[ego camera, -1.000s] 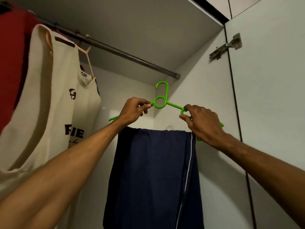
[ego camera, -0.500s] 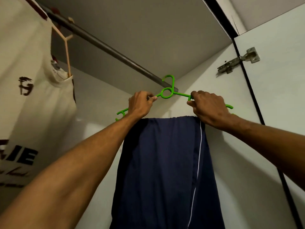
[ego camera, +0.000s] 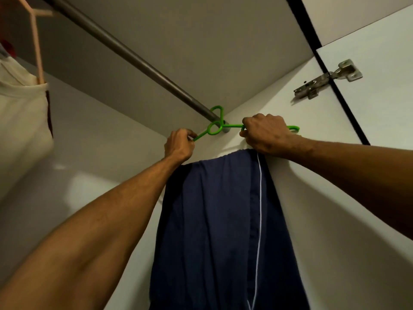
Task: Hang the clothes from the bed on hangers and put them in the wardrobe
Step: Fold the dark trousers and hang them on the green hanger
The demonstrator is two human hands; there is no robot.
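A bright green plastic hanger [ego camera: 214,128] carries dark navy trousers [ego camera: 223,220] with a thin white side stripe, folded over its lower bar. Its hook sits over the right end of the grey wardrobe rail [ego camera: 134,57], close to the side wall. My left hand [ego camera: 180,145] pinches the hanger's left arm. My right hand [ego camera: 264,133] grips the right arm, covering most of it; only the green tip shows past my knuckles. The trousers hang straight down between my forearms.
A cream garment [ego camera: 20,113] hangs on a pale pink hanger [ego camera: 36,41] at the far left of the rail, with something red behind it. The white wardrobe side wall and a metal door hinge [ego camera: 326,78] lie to the right. The wardrobe top is just above the rail.
Both hands lifted the green hanger with the trousers up and back, and its hook now sits over the rail's right end. The view tilted upward.
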